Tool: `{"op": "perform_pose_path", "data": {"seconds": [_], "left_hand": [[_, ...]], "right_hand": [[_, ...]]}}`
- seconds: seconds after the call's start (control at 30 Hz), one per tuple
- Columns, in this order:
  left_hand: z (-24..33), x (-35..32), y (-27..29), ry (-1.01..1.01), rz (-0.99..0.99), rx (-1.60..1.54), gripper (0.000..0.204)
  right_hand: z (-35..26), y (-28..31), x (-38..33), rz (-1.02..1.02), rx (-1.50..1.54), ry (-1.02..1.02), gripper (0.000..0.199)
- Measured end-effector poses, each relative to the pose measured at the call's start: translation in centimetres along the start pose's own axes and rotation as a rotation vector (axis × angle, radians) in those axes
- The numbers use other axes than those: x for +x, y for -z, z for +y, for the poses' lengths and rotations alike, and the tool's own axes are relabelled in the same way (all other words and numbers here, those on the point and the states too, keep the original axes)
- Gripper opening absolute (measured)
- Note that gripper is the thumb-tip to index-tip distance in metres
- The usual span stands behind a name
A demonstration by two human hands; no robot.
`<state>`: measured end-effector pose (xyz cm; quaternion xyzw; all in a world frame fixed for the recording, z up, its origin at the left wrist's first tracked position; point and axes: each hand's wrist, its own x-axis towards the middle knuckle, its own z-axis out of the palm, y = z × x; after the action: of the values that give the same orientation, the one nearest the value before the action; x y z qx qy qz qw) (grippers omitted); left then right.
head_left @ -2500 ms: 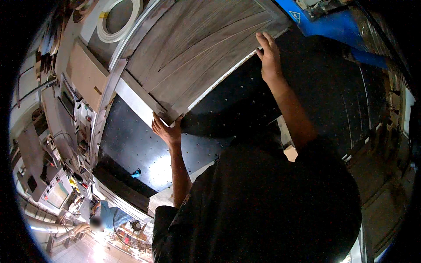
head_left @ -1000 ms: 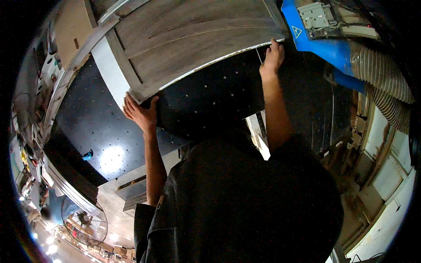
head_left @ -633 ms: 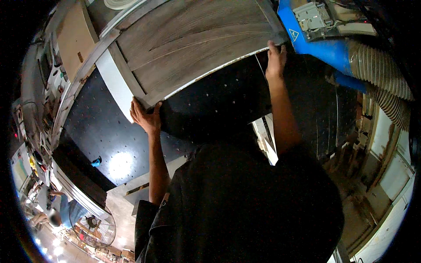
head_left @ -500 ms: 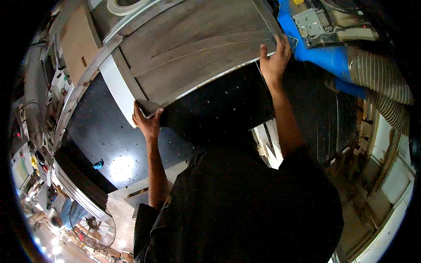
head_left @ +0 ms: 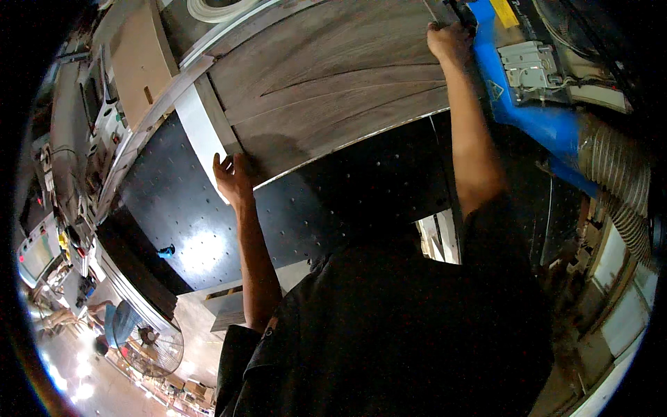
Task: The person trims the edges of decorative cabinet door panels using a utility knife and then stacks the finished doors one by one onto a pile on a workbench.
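Observation:
A large grey-brown wood-grain panel [head_left: 333, 97] lies flat over the black perforated table [head_left: 292, 222]. Along its left side runs a narrow grey-brown strip [head_left: 217, 108] with a white band [head_left: 196, 135] beside it. My left hand [head_left: 235, 184] is at this strip's near end, fingers bent and thumb close to them, apparently gripping it. At the panel's far right, my right hand [head_left: 451, 45] is closed around the near end of another narrow strip [head_left: 429, 10], beside a blue machine housing [head_left: 497, 76]. Its fingertips are partly hidden.
A ribbed clear hose [head_left: 615, 163] hangs from the blue housing at right. A brown board [head_left: 139, 66] and a coil of pale edging [head_left: 215, 8] are at the far left. A floor fan [head_left: 149, 347] and people stand beyond the table at lower left.
My right hand has moved away from me, from the panel's near right corner up its right side, and has closed. My left hand has shifted from the panel's corner onto the strip's end.

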<state>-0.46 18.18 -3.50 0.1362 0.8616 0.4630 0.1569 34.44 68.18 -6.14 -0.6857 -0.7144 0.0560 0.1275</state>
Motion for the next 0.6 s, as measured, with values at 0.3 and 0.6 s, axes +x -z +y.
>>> {"op": "perform_pose_path", "data": {"seconds": [0.3,0.6], "left_hand": [[0.8,-0.6,-1.0,-0.06,0.126,0.148,0.061],[2.4,-1.0,-0.7,-0.202,0.105,0.353,0.054]], "right_hand": [[1.0,-1.2,1.6,0.006,-0.045,-0.046,0.078],[0.0,-0.6,1.5,-0.085,0.107,-0.186,0.077]]}}
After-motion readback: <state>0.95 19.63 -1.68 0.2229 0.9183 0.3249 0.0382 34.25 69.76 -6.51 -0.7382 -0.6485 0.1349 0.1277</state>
